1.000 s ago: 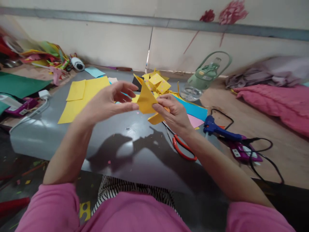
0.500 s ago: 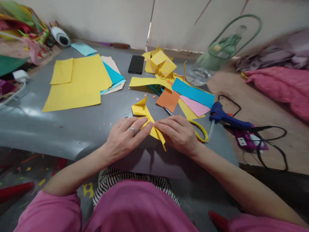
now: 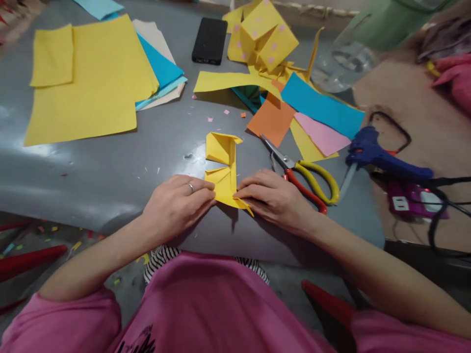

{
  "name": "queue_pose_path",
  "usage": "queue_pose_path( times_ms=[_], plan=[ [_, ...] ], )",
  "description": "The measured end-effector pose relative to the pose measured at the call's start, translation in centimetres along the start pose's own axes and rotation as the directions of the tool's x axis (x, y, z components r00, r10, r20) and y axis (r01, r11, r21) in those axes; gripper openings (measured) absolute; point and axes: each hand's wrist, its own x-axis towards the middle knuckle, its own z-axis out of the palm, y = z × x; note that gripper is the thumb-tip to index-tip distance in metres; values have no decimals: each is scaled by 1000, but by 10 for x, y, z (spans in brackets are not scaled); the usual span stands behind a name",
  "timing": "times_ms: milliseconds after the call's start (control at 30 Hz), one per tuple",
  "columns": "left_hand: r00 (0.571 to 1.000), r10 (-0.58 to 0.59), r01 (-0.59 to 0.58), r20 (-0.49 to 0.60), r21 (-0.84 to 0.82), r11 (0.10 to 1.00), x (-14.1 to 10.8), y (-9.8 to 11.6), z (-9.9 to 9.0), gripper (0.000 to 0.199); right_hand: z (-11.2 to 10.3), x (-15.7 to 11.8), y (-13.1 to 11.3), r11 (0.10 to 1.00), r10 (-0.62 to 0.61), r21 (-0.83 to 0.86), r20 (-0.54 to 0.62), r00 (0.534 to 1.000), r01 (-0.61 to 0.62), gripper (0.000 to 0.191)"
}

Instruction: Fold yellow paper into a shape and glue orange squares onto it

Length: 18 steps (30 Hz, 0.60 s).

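Observation:
A small folded piece of yellow paper (image 3: 223, 179) lies between my hands near the table's front edge, with creased flaps and a slit on its left side. My left hand (image 3: 180, 201), a ring on one finger, pinches its lower left edge. On the other side, the fingertips of my right hand (image 3: 274, 198) close on the lower right edge, where a narrow strip sticks out. Just beyond my right hand lie scissors (image 3: 290, 164) with one yellow and one red handle, their blades pointing away to the left.
Yellow sheets (image 3: 91, 103) lie at the left, a black phone (image 3: 209, 41) behind. A dotted yellow paper box (image 3: 263, 34) stands at the back. Blue paper (image 3: 322, 105) and orange paper (image 3: 273, 119) lie right of centre. A blue glue gun (image 3: 386, 159) rests at the right edge.
The view has tilted down and come closer. My hands have moved apart, and the yellow paper now sits more upright and opened between them, with more of its folds and the scissors showing.

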Motion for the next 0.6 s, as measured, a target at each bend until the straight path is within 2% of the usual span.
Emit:
queue_pose_path(
  times_ms=[167, 333, 433, 600],
  plan=[
    [997, -31, 31, 64, -9, 999, 3, 2, -2, 19, -3, -2, -2, 998, 47, 48, 60, 997, -50, 21],
    [995, 16, -19, 100, 34, 999, 5, 5, -6, 19, -2, -9, -12, 998, 23, -65, -55, 998, -27, 11],
    [993, 39, -45, 107, 53, 998, 5, 6, -8, 19, 0, -8, -16, 999, -1, -38, -59, 998, -2, 10],
    [995, -27, 29, 100, -24, 999, 3, 4, -8, 16, 2, -3, -21, 978, 183, 103, -8, 983, -181, 14]
  ],
)
